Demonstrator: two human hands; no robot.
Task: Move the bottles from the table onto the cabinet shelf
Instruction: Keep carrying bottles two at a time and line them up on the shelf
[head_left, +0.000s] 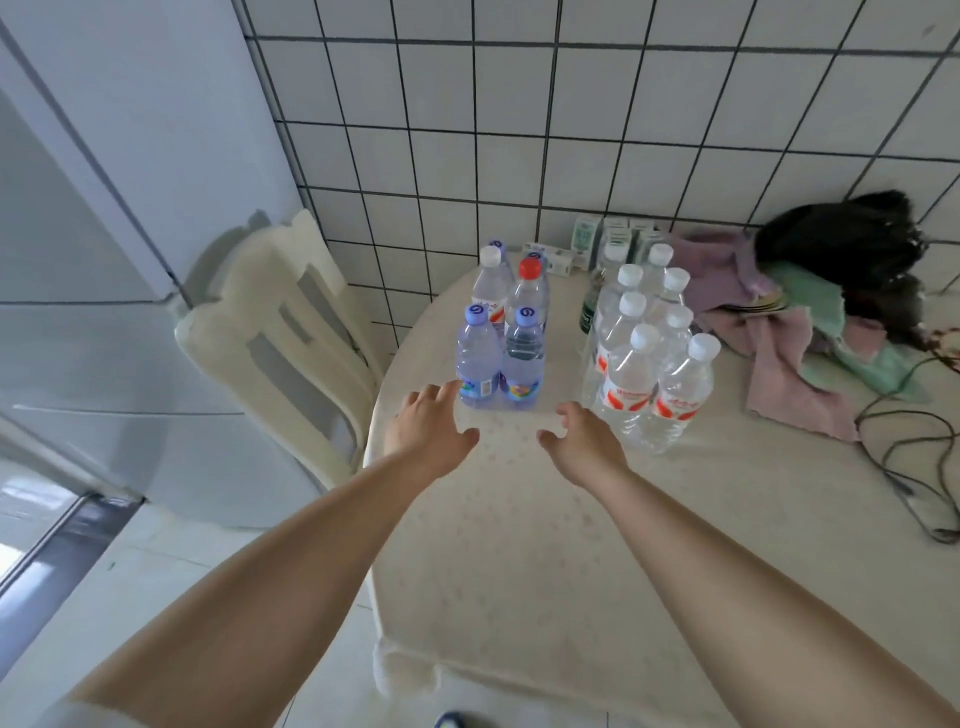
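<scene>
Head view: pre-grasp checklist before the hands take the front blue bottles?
1. Left hand empty, fingers spread: ok.
2. Right hand empty, fingers relaxed: ok.
3. Front blue bottles upright, caps on: ok.
4. Path from hands to those bottles free on the table: ok.
5. Clear bottle cluster close beside the right hand, may be knocked: not ok.
6. Cabinet shelf ready: cannot tell, not in view.

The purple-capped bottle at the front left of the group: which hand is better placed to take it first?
The left hand. Its fingers almost touch that bottle, while the right hand is open nearer the white-capped bottles.
</scene>
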